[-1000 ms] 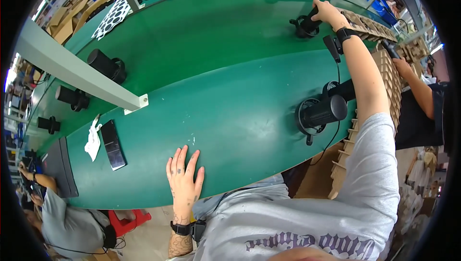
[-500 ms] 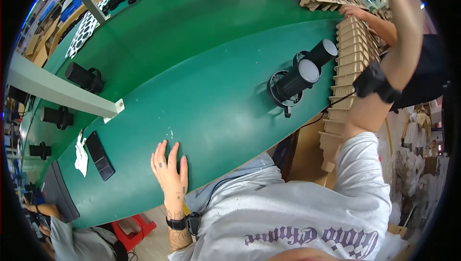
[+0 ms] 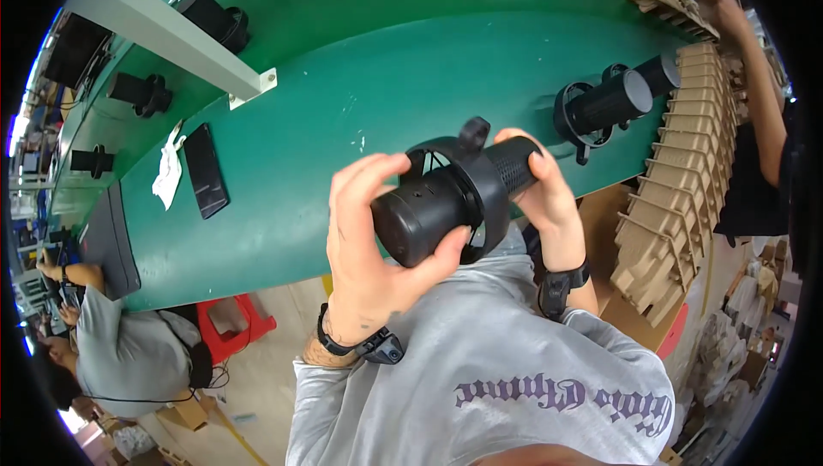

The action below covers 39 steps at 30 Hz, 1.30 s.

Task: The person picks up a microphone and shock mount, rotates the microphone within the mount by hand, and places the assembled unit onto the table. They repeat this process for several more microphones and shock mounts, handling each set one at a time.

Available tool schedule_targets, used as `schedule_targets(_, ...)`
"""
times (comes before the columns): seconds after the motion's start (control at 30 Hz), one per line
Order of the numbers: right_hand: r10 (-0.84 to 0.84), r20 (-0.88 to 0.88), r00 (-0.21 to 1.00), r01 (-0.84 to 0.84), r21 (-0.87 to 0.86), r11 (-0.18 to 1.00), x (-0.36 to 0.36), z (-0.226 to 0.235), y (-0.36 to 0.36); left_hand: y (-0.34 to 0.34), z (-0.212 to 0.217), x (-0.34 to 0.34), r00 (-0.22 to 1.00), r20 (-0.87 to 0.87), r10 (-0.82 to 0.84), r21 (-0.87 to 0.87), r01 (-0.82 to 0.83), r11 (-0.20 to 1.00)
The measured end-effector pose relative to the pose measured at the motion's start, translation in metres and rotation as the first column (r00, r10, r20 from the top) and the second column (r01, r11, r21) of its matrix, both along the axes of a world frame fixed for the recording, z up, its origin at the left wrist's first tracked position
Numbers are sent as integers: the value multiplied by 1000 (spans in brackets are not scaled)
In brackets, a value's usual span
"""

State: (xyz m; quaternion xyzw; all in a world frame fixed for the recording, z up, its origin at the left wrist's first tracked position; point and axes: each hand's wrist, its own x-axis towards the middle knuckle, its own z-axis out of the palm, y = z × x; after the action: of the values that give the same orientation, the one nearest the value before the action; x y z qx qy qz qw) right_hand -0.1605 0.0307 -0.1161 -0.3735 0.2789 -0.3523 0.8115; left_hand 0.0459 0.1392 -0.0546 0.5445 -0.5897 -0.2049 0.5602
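Both hands hold one black cylindrical microphone (image 3: 454, 196) with a ring mount, lifted above the near edge of the green table (image 3: 343, 114). My left hand (image 3: 377, 243) wraps the thick butt end, thumb under it. My right hand (image 3: 540, 192) grips the mesh end from behind. A second black microphone in a ring mount (image 3: 604, 106) lies on the table to the right, apart from my hands.
A stack of brown cardboard trays (image 3: 686, 174) stands at the table's right edge, where another person's arm (image 3: 754, 80) reaches. A black phone (image 3: 206, 170) and white tag (image 3: 167, 174) lie left. More black microphones (image 3: 141, 93) sit behind a grey beam (image 3: 171, 33). A seated person (image 3: 111, 346) is lower left.
My left hand has lifted off the table and my right arm has come back from the far right; both now hold a black microphone close in front of me.
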Motion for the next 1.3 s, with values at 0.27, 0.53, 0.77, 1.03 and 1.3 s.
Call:
schedule_targets(0.27,77,151,985,-90,81,993,20,-5,19,24,2,-4,966,211,148,-233,-97,968)
schedule_targets(0.53,51,127,991,-54,21,998,23,-9,21,20,5,-20,965,247,86,-506,53,861)
schedule_targets(0.77,-2,252,968,-16,71,997,24,6,25,25,1,-24,883,424,202,-633,130,763)
schedule_targets(1.03,-2,373,928,-16,44,999,21,7,23,38,15,-25,760,640,116,-520,317,793)
schedule_targets(1.3,-19,383,923,12,21,1000,19,8,22,40,24,-28,659,744,112,-488,421,764)
